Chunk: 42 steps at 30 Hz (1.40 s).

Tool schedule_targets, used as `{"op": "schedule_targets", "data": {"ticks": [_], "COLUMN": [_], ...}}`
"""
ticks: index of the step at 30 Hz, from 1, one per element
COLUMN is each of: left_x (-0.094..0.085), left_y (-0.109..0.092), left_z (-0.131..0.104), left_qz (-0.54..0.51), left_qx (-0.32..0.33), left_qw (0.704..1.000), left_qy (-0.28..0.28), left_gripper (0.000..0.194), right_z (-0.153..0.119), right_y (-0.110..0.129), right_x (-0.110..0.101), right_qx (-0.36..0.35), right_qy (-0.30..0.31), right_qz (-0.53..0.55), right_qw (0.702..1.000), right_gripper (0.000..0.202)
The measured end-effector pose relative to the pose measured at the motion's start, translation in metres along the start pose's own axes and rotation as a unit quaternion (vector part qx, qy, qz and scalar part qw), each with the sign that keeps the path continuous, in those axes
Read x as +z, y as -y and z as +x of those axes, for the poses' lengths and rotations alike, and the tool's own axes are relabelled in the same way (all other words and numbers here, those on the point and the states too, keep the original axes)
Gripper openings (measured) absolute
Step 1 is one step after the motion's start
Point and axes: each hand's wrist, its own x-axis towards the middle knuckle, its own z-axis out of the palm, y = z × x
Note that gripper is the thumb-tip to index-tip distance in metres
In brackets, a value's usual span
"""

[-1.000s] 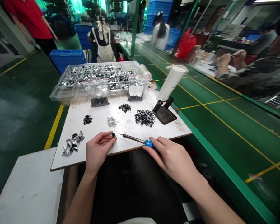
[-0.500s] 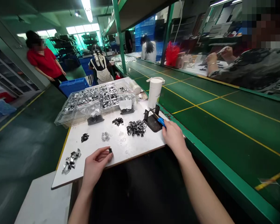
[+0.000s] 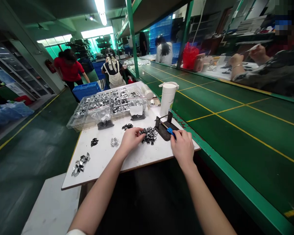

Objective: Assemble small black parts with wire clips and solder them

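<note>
My left hand (image 3: 132,140) is at the left edge of a pile of small black parts (image 3: 150,136), its thumb and fingers bent together. What lies between its fingertips is hidden. My right hand (image 3: 183,145) is closed around the blue handle of a screwdriver (image 3: 171,131). The screwdriver's thin shaft points up and left, over a black stand (image 3: 164,133) with two uprights and a thin rod across them. Left of my left hand lie a heap of small clear or silvery pieces (image 3: 115,142), a small black heap (image 3: 94,142) and some shiny metal pieces (image 3: 80,164).
Behind the heaps stand two plastic bags (image 3: 105,120) of dark parts and a clear compartment tray (image 3: 74,122) full of shiny pieces. A white bottle (image 3: 168,99) stands behind the stand. Along the right runs a green bench (image 3: 235,130). Other people are around, one in a red shirt (image 3: 71,70).
My left hand has moved right and away from me, from the table's front edge to the black pile. My right hand keeps the screwdriver. The person in red now leans over a blue crate.
</note>
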Motion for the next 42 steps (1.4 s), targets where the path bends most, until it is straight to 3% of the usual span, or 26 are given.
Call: {"op": "schedule_targets", "data": {"ticks": [3,6,10,15,18,20,24,28,31,35,38,42], "left_x": [0.007,0.000,-0.028,-0.075,-0.093,-0.097,-0.095,-0.097,-0.104,-0.115,-0.120,-0.125], "left_y": [0.002,0.012,0.036,0.079,0.101,0.109,0.114,0.120,0.125,0.125,0.125,0.129], "left_z": [-0.003,-0.035,-0.099,-0.179,-0.212,-0.222,-0.212,-0.180,-0.156,-0.139,-0.139,-0.147], "left_qz": [0.001,0.012,0.035,0.088,0.137,0.160,0.199,0.220,0.221,0.234,0.236,0.235], "left_qx": [0.021,0.038,0.070,0.012,-0.029,-0.045,-0.040,-0.081,-0.127,-0.154,-0.141,-0.150], "left_qw": [1.000,0.999,0.989,0.957,0.930,0.918,0.902,0.918,0.935,0.947,0.956,0.956], "left_qy": [-0.003,-0.032,-0.123,-0.277,-0.339,-0.361,-0.382,-0.319,-0.248,-0.160,-0.105,-0.092], "left_gripper": [0.029,0.027,0.022,0.010,0.010,0.014,0.008,0.012,0.025,0.025,0.021,0.020], "right_z": [-0.001,-0.002,-0.003,0.004,0.001,-0.009,-0.044,-0.064,-0.067,-0.066,-0.067,-0.068], "right_y": [-0.002,-0.004,-0.006,-0.012,-0.003,0.015,0.069,0.104,0.106,0.103,0.104,0.104], "right_x": [0.002,0.004,0.006,0.007,0.004,0.000,-0.007,-0.001,0.003,0.003,0.003,0.004], "right_qx": [-0.006,-0.020,-0.058,-0.112,-0.146,-0.167,-0.219,-0.220,-0.209,-0.223,-0.218,-0.219], "right_qy": [-0.008,-0.021,-0.053,-0.109,-0.165,-0.181,-0.106,-0.050,-0.042,-0.045,-0.041,-0.045], "right_qz": [-0.010,-0.022,-0.040,-0.052,-0.016,0.035,0.214,0.302,0.300,0.271,0.264,0.258], "right_qw": [1.000,0.999,0.996,0.986,0.975,0.968,0.946,0.926,0.930,0.935,0.939,0.940], "right_gripper": [0.021,0.021,0.020,0.014,0.007,0.015,0.035,0.033,0.030,0.028,0.028,0.028]}}
